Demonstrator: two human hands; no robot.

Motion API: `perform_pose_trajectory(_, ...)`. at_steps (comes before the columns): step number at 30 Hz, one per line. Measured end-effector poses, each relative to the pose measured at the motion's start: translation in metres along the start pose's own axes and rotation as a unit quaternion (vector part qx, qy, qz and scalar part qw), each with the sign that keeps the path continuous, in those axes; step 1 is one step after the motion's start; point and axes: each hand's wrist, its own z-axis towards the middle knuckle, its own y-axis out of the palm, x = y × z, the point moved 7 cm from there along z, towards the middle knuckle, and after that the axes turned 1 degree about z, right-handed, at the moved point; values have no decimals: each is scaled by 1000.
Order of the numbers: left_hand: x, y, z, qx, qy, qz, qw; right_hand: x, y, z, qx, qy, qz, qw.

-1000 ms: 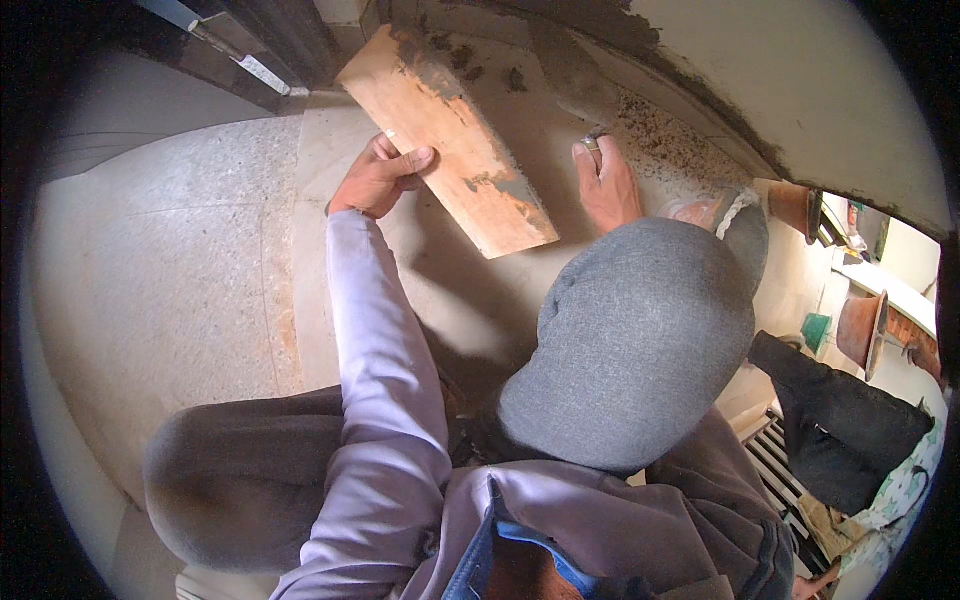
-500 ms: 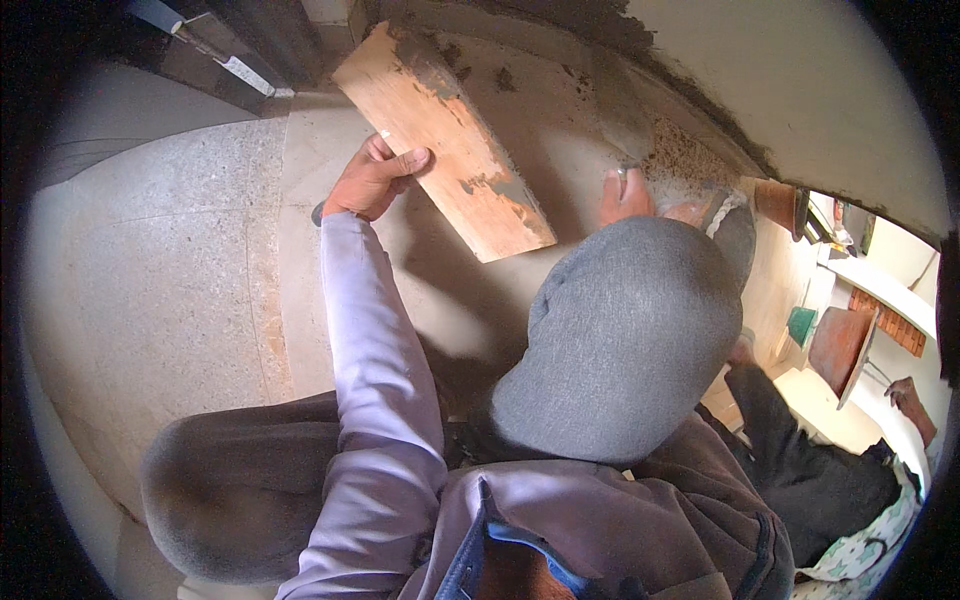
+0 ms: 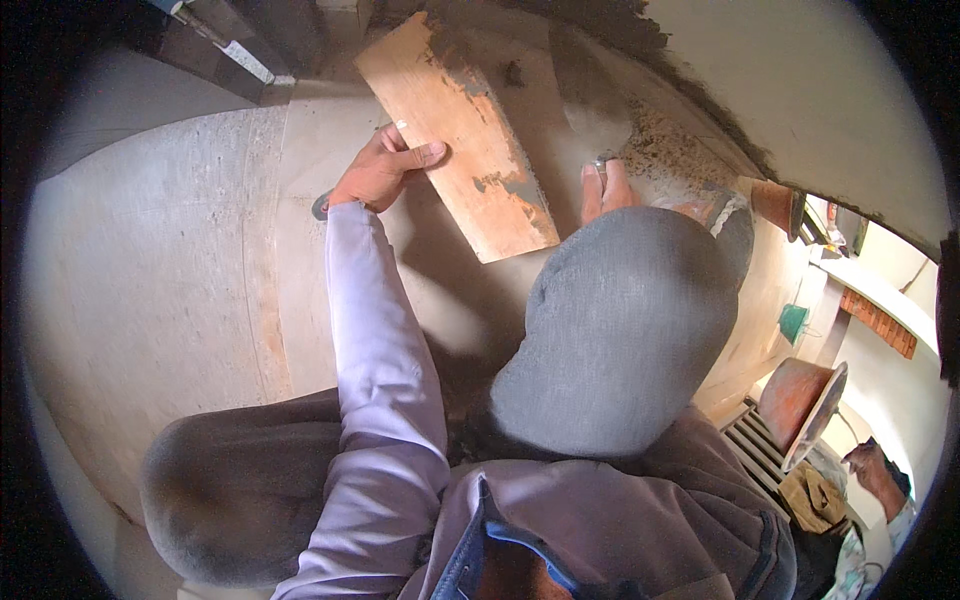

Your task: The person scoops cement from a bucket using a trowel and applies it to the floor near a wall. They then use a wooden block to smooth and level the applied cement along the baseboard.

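Note:
A wooden board [image 3: 455, 130], its right side smeared with grey mortar, is tilted above the floor. My left hand [image 3: 382, 170] grips its left edge, thumb on top. Beyond my grey-clad right knee, my right hand [image 3: 607, 190] is closed around a trowel; its handle is mostly hidden in the fingers. The grey trowel blade [image 3: 592, 98] points away from me and is slightly blurred. Loose crumbly mortar [image 3: 680, 145] lies along the foot of the wall, right of the blade.
A pale wall [image 3: 790, 90] with a rough lower edge runs along the upper right. Dark frame pieces [image 3: 250, 45] stand at the far left. On the right are a reddish basin [image 3: 795, 400], a green container [image 3: 793, 322] and another person's hand [image 3: 875, 475].
My left hand and the board have shifted slightly right. My right hand and trowel have moved a little left. At the right, the other person's dark-clad limb has withdrawn and the basin has shifted.

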Motion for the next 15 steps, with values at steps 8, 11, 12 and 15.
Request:
perform_pose_trajectory(8,0,-1,3,-17,22,5,1000,2,7,10,22,-30,40,998)
perform_pose_trajectory(11,-6,-1,5,-22,12,-10,1000,-3,7,11,29,-19,44,998)
perform_pose_trajectory(12,-6,0,5,-22,14,-11,1000,-4,8,13,22,-15,37,999)
perform_pose_trajectory(15,-2,1,5,-30,22,-11,999,-6,7,15,12,-9,18,1000)
